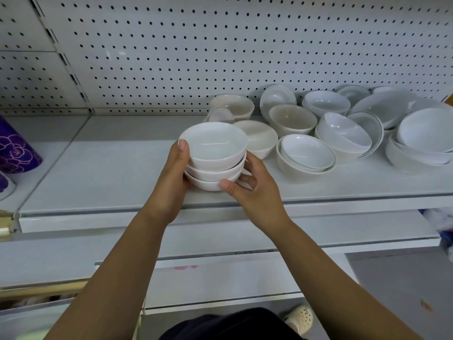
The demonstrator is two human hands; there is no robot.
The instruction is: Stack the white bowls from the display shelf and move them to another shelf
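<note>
Both hands are holding the stack of three white bowls [215, 158] at the front of the display shelf [110, 173] — left hand [171, 177] is wrapping the left side w/ thumb at the top rim, right hand [255, 190] is cupping the lower right. Probably glazed ceramic: stiff, slick, chippable, hefty when stacked. Supporting under the bottom bowl is looking safest — tilting risks the top ones sliding.
</note>
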